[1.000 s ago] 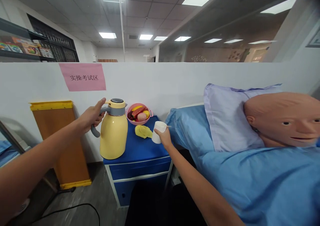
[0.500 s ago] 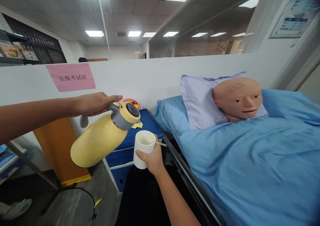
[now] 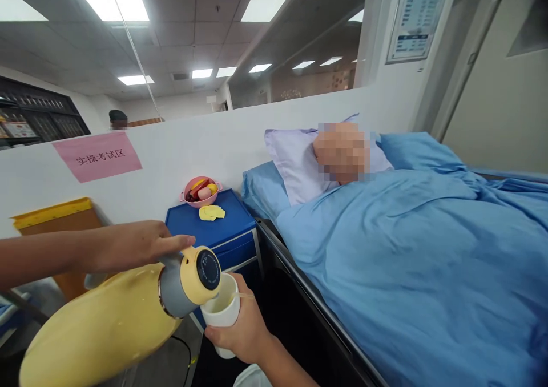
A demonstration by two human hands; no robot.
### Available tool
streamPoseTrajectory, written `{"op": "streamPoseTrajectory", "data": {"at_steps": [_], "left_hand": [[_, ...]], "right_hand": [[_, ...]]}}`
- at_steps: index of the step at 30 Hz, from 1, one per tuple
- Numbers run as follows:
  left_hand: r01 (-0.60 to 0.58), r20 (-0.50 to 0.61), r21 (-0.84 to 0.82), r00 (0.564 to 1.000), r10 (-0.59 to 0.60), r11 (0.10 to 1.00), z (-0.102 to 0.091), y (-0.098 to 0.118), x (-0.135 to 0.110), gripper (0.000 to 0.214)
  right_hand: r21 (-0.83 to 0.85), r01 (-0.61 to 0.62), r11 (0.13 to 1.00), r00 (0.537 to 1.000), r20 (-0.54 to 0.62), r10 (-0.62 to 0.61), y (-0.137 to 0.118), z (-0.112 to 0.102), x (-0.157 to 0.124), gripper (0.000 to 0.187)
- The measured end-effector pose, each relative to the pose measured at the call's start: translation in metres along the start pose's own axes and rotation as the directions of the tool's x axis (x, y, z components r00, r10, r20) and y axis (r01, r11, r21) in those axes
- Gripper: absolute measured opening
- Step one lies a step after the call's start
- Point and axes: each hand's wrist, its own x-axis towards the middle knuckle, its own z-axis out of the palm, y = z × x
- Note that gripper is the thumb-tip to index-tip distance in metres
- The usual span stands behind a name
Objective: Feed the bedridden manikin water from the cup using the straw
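Observation:
Gripped by its grey handle, a yellow thermos jug point(image 3: 103, 324) lies tipped nearly level in my left hand point(image 3: 148, 241), the thumb on the lid lever. Its spout end is at the rim of a white cup point(image 3: 220, 317). My right hand point(image 3: 246, 324) wraps round that cup from the right, and the cup leans slightly. A thin pale stick or straw juts from the cup over my fingers. Whether liquid is running out, I cannot make out.
Behind my hands stands a blue bedside cabinet point(image 3: 209, 230) bearing a pink basket point(image 3: 199, 203) of toy fruit and a yellow cloth point(image 3: 212, 213). To the right, a bed with a dark rail point(image 3: 308, 301) and blue quilt point(image 3: 406, 250) holds a mannequin point(image 3: 342, 150) on a lilac pillow point(image 3: 289, 158).
The jug has come down and tilted further, its spout now meeting the cup. The cup has moved lower and slightly left in view. My view has turned to the right.

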Motion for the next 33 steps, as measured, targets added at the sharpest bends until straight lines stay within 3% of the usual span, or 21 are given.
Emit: {"op": "streamPoseTrajectory", "data": {"at_steps": [1, 3, 4, 9, 12, 16, 20, 23, 29, 33], "left_hand": [[0.042, 0.127, 0.037, 0.991, -0.046, 0.998, 0.002, 0.001, -0.001, 0.043], [0.108, 0.392, 0.125, 0.908, -0.149, 0.986, 0.006, 0.0, 0.001, 0.053], [0.12, 0.411, 0.13, 0.897, -0.163, 0.984, 0.008, -0.003, 0.003, 0.055], [0.102, 0.365, -0.043, 0.928, -0.079, 0.994, 0.017, -0.023, 0.016, 0.048], [0.087, 0.367, -0.019, 0.927, -0.074, 0.996, 0.02, -0.024, 0.022, 0.048], [0.093, 0.47, 0.16, 0.868, -0.159, 0.983, 0.017, -0.002, 0.027, 0.05], [0.049, 0.605, 0.117, 0.789, -0.11, 0.992, 0.014, 0.016, 0.029, 0.053], [0.01, 0.616, 0.1, 0.785, -0.069, 0.995, 0.011, 0.023, 0.029, 0.05], [-0.015, 0.605, 0.201, 0.788, -0.112, 0.979, 0.008, 0.03, 0.025, 0.051], [-0.118, 0.629, 0.3, 0.771, -0.103, 0.947, 0.007, 0.029, 0.028, 0.052]], "right_hand": [[-0.007, 0.005, 1.0, 1.0, -0.002, -0.005, 0.001, -0.003, -0.001, 0.067], [-0.03, 0.009, 1.0, 1.0, -0.008, -0.009, 0.001, -0.007, -0.002, 0.066], [-0.042, 0.005, 0.999, 1.0, -0.014, -0.006, 0.0, -0.009, -0.001, 0.066], [-0.075, -0.025, 0.997, 0.998, -0.053, 0.021, -0.006, -0.015, 0.002, 0.064], [-0.082, -0.025, 0.996, 0.998, -0.054, 0.021, -0.008, -0.017, 0.001, 0.064], [-0.123, -0.057, 0.991, 0.996, -0.073, 0.049, -0.009, -0.021, 0.0, 0.065], [-0.144, -0.101, 0.984, 0.992, -0.092, 0.089, -0.014, -0.024, 0.002, 0.064], [-0.127, -0.107, 0.986, 0.992, -0.084, 0.097, -0.017, -0.024, 0.003, 0.063], [-0.145, -0.095, 0.985, 0.993, -0.088, 0.082, -0.02, -0.023, 0.001, 0.064], [-0.164, -0.096, 0.982, 0.993, -0.084, 0.084, -0.023, -0.023, 0.001, 0.066]]}}
